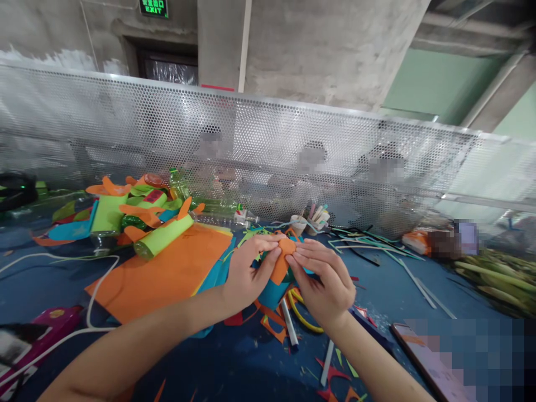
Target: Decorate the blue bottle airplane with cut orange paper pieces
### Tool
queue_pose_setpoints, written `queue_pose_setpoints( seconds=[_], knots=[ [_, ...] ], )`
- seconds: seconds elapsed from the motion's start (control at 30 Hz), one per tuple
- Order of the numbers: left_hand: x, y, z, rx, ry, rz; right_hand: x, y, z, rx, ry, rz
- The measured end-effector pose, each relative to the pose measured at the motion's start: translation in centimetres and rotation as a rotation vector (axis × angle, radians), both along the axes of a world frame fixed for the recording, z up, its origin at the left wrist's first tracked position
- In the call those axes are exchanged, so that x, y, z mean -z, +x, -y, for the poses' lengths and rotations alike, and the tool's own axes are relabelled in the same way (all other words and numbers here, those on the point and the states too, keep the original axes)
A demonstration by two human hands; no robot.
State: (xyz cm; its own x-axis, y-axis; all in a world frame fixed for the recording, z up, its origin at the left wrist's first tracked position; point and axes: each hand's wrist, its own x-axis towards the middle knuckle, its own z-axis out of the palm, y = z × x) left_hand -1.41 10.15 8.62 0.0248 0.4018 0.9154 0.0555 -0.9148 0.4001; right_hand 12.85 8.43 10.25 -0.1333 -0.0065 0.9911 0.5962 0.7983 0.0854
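Over the flat blue table, my left hand and right hand pinch a rounded orange paper-like cutout, likely to steady it.

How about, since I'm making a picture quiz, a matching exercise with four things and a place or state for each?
1. Phone
2. Orange piece
3. Pens
4. Exit sign

A. Held by the left hand and right hand
B. Lit green at the top
C. Lying at the lower right
D. Bunched near the mesh panel

Pairs: 1-C, 2-A, 3-D, 4-B
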Motion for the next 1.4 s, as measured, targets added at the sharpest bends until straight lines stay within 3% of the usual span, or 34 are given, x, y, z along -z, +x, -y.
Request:
queue_pose_setpoints(
  seconds=[0.53, 0.77, 1.4],
  knots=[
    [-0.2, -0.2, -0.2, -0.111, -0.045, 0.010, -0.1, -0.3, 0.0, 0.033, -0.079, -0.027],
    [-0.3, -0.3, 0.2, -0.187, -0.022, -0.005, 1.2, 0.4, -0.4, 0.075, -0.007, 0.199],
    [-0.1, -0.2, -0.2, -0.151, 0.001, 0.012, 0.7, 0.8, -0.4, 0.105, 0.000, 0.268]
  ],
)
